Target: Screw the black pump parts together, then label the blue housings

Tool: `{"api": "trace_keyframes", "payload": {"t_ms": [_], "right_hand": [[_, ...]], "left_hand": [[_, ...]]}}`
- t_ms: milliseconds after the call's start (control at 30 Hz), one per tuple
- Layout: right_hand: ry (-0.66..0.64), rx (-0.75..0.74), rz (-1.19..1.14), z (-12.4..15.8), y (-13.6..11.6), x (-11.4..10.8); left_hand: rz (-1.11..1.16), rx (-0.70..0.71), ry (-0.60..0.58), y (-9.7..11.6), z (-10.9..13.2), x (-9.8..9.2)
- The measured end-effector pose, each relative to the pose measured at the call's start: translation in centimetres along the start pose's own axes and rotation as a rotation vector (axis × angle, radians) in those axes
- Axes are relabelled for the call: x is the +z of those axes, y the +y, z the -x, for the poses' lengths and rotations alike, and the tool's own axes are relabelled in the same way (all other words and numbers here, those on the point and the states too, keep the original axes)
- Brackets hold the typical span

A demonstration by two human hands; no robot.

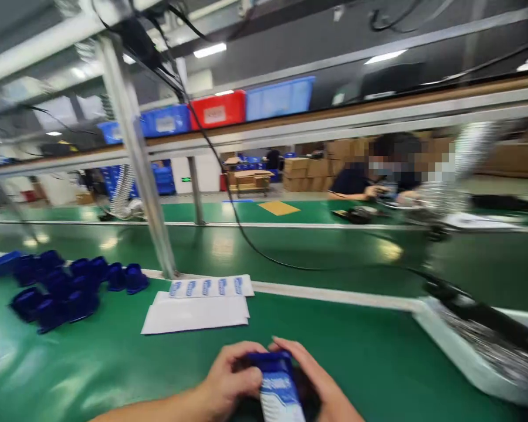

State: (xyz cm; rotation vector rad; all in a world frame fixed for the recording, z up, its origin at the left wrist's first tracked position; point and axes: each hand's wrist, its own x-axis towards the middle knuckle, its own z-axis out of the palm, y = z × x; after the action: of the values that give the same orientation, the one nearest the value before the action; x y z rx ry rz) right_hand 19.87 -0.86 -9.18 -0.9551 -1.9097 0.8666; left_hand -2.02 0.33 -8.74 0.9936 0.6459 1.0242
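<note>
Both my hands meet at the bottom centre of the head view over a green mat. My left hand [229, 378] and my right hand [319, 381] are closed around a small dark blue plastic part [270, 362] with a white and blue label strip [281, 398] lying along it. A sheet of blue and white labels [209, 286] rests on a stack of white backing paper [196, 315] just beyond my hands. A heap of several dark blue plastic parts [64, 287] lies at the left.
A metal frame post [136, 158] stands behind the labels, with a black cable [255, 249] trailing across the conveyor. A black tool on a white tray edge [470, 316] sits at the right. Another person [378, 173] works across the line. Coloured bins [220, 108] line the overhead shelf.
</note>
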Motion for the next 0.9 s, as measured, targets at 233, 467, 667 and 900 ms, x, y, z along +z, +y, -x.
{"api": "trace_keyframes", "payload": {"t_ms": [233, 467, 667, 900], "right_hand": [[0.005, -0.117, 0.121, -0.6, -2.0, -0.3], [-0.002, -0.099, 0.46, 0.5, -2.5, 1.6], [-0.013, -0.069, 0.519, 0.7, -3.0, 2.1], [-0.029, 0.019, 0.438, 0.4, -3.3, 1.1]], "left_hand": [[-0.042, -0.039, -0.008, 1.0, 0.5, 0.0], [-0.291, 0.068, 0.025, 1.7, 0.6, 1.0], [-0.398, 0.057, 0.022, 2.1, 1.3, 2.1], [-0.441, -0.042, 0.008, 1.3, 2.4, 2.4]]}}
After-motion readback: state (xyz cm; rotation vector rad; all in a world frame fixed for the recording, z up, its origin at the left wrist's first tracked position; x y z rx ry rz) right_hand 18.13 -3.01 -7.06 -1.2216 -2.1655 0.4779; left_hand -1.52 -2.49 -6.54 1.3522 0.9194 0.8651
